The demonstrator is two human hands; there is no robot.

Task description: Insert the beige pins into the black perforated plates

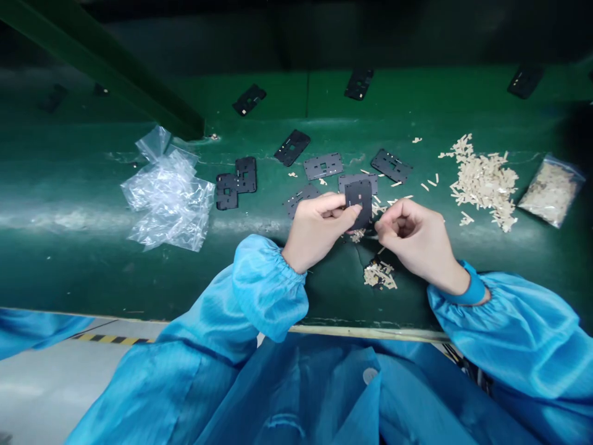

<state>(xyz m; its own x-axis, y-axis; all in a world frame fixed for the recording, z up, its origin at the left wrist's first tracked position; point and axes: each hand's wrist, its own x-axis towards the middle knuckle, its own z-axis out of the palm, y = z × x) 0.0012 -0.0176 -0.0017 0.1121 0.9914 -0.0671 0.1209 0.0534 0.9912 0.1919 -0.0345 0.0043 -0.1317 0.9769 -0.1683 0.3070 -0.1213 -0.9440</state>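
My left hand pinches a small black flat plate with cut-outs, holding it upright just above the green belt. My right hand is curled closed right beside the plate, fingertips pressed together; what they hold is too small to make out. A little heap of pale slivers lies under my hands. Both arms wear blue sleeves.
Several more black plates lie scattered on the belt beyond my hands. A large pile of pale slivers and a filled clear bag sit to the right. Empty clear bags lie left. A green beam crosses the upper left.
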